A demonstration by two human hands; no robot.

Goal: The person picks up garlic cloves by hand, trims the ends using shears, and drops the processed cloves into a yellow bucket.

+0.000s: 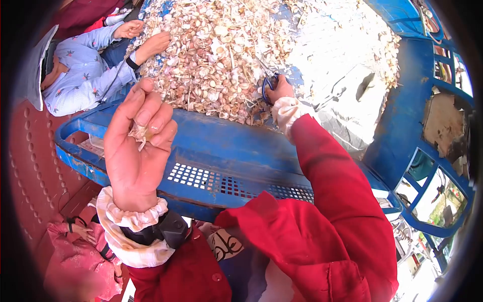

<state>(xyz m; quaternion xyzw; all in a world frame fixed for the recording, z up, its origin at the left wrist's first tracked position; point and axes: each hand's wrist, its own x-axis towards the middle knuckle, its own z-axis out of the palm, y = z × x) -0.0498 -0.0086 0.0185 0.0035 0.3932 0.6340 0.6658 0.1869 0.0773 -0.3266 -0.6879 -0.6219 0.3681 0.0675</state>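
Blue metal truck bed (pixel 226 141), perforated rail; reddish riveted floor (pixel 35 171); bright daylight.

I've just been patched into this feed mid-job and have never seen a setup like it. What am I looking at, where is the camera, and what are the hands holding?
There is no machine here: a person works with bare hands, and the single camera sits on their head, looking forward and down, so the red sleeves are their own. The left hand is raised near the camera, fingers closed on a small piece of garlic. The right hand reaches out with blue-handled scissors at the edge of a large garlic pile heaped in a blue truck bed. At upper left, a co-worker in a floral shirt has both hands in the same pile.
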